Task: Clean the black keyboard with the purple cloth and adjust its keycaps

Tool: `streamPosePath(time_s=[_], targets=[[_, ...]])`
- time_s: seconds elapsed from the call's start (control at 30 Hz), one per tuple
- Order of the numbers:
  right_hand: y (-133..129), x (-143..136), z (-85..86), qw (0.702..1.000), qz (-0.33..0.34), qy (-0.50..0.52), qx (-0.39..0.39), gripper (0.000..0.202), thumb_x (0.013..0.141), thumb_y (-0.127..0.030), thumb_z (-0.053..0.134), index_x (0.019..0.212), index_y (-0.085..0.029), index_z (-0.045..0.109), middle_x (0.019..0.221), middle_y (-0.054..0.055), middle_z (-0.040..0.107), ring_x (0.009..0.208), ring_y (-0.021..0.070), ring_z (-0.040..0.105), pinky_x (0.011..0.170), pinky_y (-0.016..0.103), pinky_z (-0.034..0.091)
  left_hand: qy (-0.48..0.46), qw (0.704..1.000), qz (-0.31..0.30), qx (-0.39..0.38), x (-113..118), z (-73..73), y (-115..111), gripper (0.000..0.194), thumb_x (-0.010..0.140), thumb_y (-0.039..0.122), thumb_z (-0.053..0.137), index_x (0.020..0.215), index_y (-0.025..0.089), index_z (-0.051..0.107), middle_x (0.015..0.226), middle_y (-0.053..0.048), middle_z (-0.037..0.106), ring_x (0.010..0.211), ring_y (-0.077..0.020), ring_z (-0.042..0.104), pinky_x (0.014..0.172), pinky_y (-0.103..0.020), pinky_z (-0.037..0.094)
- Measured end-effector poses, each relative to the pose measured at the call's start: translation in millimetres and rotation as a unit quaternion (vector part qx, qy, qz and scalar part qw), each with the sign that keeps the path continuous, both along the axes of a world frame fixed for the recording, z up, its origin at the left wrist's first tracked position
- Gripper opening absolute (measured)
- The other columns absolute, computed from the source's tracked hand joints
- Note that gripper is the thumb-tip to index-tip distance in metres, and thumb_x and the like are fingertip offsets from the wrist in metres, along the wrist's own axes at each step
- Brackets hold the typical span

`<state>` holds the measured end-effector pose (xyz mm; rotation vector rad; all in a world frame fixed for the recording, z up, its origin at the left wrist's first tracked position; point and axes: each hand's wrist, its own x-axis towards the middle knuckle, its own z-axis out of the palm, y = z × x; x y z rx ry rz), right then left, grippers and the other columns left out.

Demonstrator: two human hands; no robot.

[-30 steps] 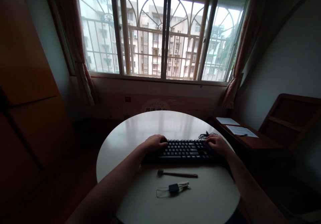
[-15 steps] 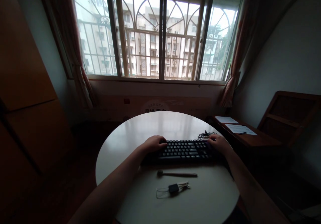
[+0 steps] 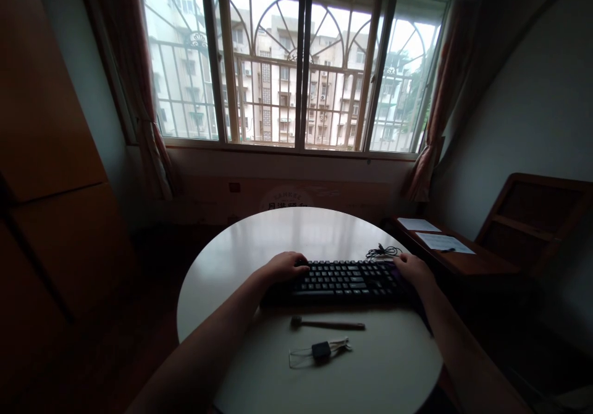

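A black keyboard [image 3: 345,281] lies across the round white table [image 3: 222,259]. My left hand [image 3: 286,266] is closed on its upper left end, the thumb resting near the corner keys. At the upper right corner, my right hand [image 3: 414,269] has its fingers closed on the keyboard's edge. A coiled black cable [image 3: 382,251] lies just behind that end, beside my right hand. In front of the keyboard is a brush with a wooden handle [image 3: 331,325]. Nearer to me sits a small black block [image 3: 321,350] with pale cords or wires at both sides.
To the right stands a low brown table [image 3: 493,262] with sheets of paper [image 3: 445,242] and a dark pen on them. A wooden chair back [image 3: 528,216] rises behind it. An orange-brown cabinet [image 3: 50,130] fills the left side. Beyond the table is a barred window.
My right hand has shifted slightly to the right along the keyboard's upper edge, showing more of the right-hand keys. My left hand stays where it was.
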<state>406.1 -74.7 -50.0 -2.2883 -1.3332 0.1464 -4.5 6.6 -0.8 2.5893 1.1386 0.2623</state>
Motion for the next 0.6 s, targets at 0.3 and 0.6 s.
streamPosePath(time_s=[0.3,0.6], targets=[[-4,0,-1.3,0.999,0.035,0.008,0.038,0.028,0.077,-0.038,0.052,0.091,-0.024,0.072,0.089,0.007,0.072,0.082,0.0241,0.066,0.069,0.031,0.045,-0.033,0.997,0.067,-0.007,-35,10.3,20,0.044,0.081,0.046,0.055,0.113,0.018,0.067,0.105,-0.008,0.069,0.093,-0.0222,0.064,0.077,-0.026,0.048],[-17,-37,34.8,0.962,0.137,-0.022,0.235,0.024,0.076,-0.027,0.051,0.085,-0.021,0.073,0.094,0.006,0.072,0.093,0.0231,0.065,0.088,0.033,0.046,-0.052,0.95,0.191,-0.242,-97,4.5,52,0.052,0.072,0.058,0.062,0.1,0.014,0.064,0.064,-0.001,0.055,0.055,-0.0144,0.052,0.047,-0.022,0.037]])
